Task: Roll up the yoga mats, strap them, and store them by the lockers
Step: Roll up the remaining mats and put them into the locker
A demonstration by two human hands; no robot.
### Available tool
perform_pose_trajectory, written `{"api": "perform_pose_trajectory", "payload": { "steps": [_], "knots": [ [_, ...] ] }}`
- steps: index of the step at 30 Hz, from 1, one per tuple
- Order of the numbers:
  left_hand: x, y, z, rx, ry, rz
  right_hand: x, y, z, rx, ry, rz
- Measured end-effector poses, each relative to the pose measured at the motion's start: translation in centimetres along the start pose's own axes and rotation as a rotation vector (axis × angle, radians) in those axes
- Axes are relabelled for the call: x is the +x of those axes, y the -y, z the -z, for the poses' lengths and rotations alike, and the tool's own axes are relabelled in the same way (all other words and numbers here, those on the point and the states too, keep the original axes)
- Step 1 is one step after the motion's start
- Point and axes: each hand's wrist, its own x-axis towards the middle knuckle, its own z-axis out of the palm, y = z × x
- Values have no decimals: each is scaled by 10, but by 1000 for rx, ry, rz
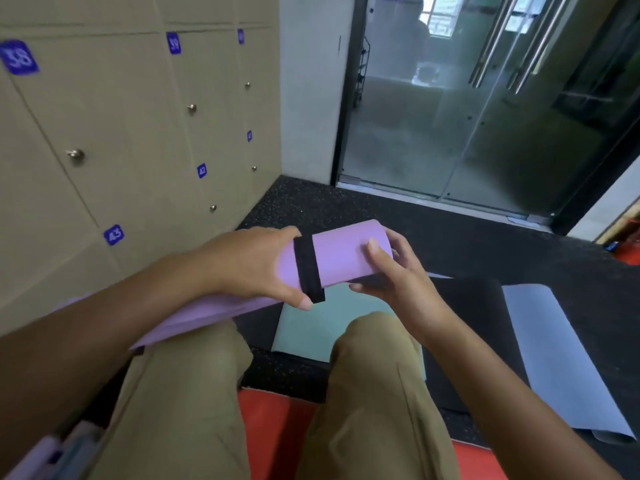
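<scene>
The lockers [138,126] are standing along the left, their numbered doors running toward the corner, and floor room beside them is looking narrow. Just right of them the person's left hand [252,265] is wrapping its fingers round the rolled purple mat [346,252], thumb lying beside the black strap [308,268] that is circling the roll near this end. The mat's other end is trailing down-left under the forearm — whether a strap is sitting there cannot be told. The right hand [398,271] is curling round the roll's open end, thumb pressing on top.

The likely trouble is that the single visible band is sitting close to one end, so the far end could be loosening or telescoping as the roll is being carried; a slack grip would also be letting it spring open.

Further right, a pale green mat [311,327], a black mat [471,306] and a grey-blue mat [554,358] are lying flat on the dark floor [485,244] — their edges could be catching a foot. A glass door [467,116] is closing off the space ahead.
</scene>
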Motion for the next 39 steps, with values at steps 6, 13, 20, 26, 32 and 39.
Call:
{"api": "perform_pose_trajectory", "payload": {
  "steps": [6,13,20,26,32,39],
  "knots": [
    [-41,55,28,-97,-92,125,23,11,-50,-178,142,64],
    [-99,130,42,-124,-176,250,41,10,-123,-309,334,112],
    [-152,188,25,-181,-207,364,56,-5,-183,-440,436,160],
    [-222,261,-74,-371,-206,657,62,-26,-229,-612,598,207],
    [-247,248,-167,-610,-318,1156,62,-60,-276,-678,740,206],
    [-313,273,-218,-684,-204,1260,58,-100,-328,-802,907,197]
  ]
}}
